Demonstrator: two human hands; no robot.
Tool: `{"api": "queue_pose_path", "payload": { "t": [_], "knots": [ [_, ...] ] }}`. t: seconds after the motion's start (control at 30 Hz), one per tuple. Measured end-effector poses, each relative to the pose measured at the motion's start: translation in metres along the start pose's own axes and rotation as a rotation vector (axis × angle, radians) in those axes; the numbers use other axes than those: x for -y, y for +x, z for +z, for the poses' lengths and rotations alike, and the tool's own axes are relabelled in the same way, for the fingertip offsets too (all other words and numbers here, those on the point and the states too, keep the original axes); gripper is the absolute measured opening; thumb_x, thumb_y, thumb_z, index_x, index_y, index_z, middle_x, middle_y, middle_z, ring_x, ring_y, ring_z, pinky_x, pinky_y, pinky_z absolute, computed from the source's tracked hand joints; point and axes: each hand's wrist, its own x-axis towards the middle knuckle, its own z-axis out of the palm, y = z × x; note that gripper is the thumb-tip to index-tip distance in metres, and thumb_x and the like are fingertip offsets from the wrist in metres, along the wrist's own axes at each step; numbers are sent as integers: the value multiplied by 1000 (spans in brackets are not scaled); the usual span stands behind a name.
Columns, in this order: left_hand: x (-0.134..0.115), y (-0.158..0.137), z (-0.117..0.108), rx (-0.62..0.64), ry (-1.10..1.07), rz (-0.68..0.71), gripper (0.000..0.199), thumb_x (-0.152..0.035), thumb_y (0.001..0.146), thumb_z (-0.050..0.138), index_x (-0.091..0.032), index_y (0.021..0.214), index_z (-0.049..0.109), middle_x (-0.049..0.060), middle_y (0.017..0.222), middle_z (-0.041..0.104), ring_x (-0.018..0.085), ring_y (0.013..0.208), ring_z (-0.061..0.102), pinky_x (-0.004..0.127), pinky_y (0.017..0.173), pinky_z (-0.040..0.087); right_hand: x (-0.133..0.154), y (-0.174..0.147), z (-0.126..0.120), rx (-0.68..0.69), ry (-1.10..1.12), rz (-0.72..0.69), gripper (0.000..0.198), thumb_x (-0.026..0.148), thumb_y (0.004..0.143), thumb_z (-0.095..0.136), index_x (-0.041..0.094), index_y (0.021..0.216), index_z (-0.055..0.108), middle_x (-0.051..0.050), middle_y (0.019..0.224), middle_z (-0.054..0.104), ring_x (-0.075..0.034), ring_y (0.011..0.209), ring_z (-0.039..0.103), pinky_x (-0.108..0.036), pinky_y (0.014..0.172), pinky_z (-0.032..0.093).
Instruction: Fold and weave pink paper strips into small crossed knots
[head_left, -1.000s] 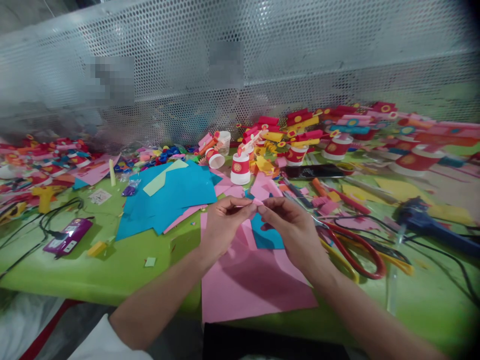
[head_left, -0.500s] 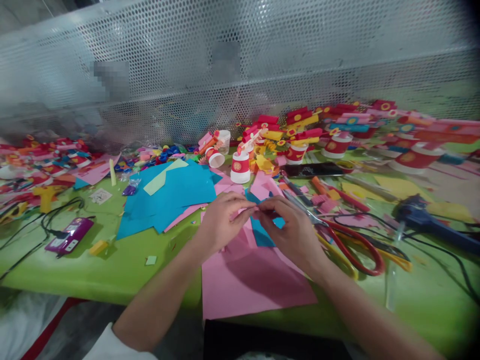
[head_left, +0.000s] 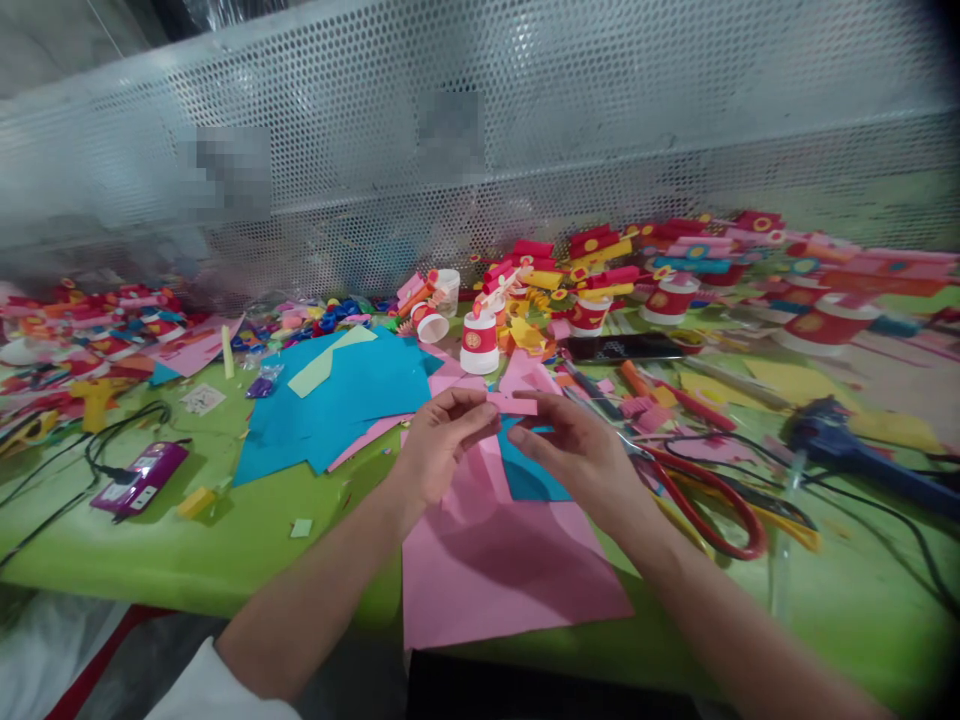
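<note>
A short pink paper strip (head_left: 513, 404) stretches level between my two hands above the table. My left hand (head_left: 442, 440) is closed, pinching the strip's left end between thumb and fingers. My right hand (head_left: 574, 445) is at the other end, its fingertips by or behind the strip. Its thumb stands apart below, so that hand looks open. Under the hands lie a large pink paper sheet (head_left: 517, 570), which reaches the front edge, and a blue paper piece (head_left: 534, 475). Just beyond stands a red and white paper cup (head_left: 480, 343), upside down, with rolled paper on top.
Red-handled scissors (head_left: 739, 520) and a blue glue gun (head_left: 832, 430) with its cable lie on the right. Blue sheets (head_left: 345, 390) and a purple device (head_left: 142, 478) with cords are on the left. Several cup models line the perforated metal panel (head_left: 525, 150).
The pink strip, mostly hidden between the fingertips before, now shows stretched out. My right thumb and fingers have spread apart from their pinch. The view has shifted slightly.
</note>
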Motion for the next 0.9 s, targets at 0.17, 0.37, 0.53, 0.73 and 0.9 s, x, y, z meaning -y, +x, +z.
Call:
{"api": "queue_pose_path", "payload": {
  "t": [0.17, 0.37, 0.53, 0.73, 0.9],
  "knots": [
    [12, -4, 11, -28, -221, -119, 20, -18, 70, 87, -16, 83, 72, -2, 81, 69, 10, 80, 69, 23, 83, 57, -1, 2, 7, -26, 152, 33, 30, 47, 77, 79, 20, 87, 69, -2, 81, 66, -18, 75, 60, -31, 68, 50],
    [12, -8, 14, -19, -217, -225, 20, -18, 71, 86, -15, 83, 71, 1, 85, 70, 12, 86, 68, 30, 91, 56, 2, 0, 6, -140, 99, -27, 32, 44, 78, 78, 21, 68, 60, 2, 71, 54, -14, 68, 49, -28, 59, 39],
    [-1, -6, 3, 65, 186, -42, 22, -23, 72, 84, -18, 90, 72, 3, 89, 70, 16, 86, 67, 33, 86, 55, 6, -1, -2, -57, -96, -23, 31, 43, 83, 70, 19, 65, 61, 2, 65, 51, -13, 62, 44, -28, 55, 33],
    [-11, -6, -6, 177, 625, 114, 19, -31, 81, 77, -19, 95, 76, 6, 93, 74, 18, 86, 69, 30, 79, 54, 9, 1, -5, 21, -207, -39, 31, 41, 81, 69, 20, 62, 57, 2, 65, 53, -12, 56, 44, -27, 51, 35],
    [-10, -6, -5, 171, 650, 107, 17, -32, 81, 76, -18, 91, 74, 5, 87, 74, 17, 80, 68, 29, 74, 53, 14, -2, -4, 45, -262, -93, 28, 38, 84, 66, 21, 63, 58, 1, 67, 56, -13, 59, 49, -27, 52, 40]
  ]
}}
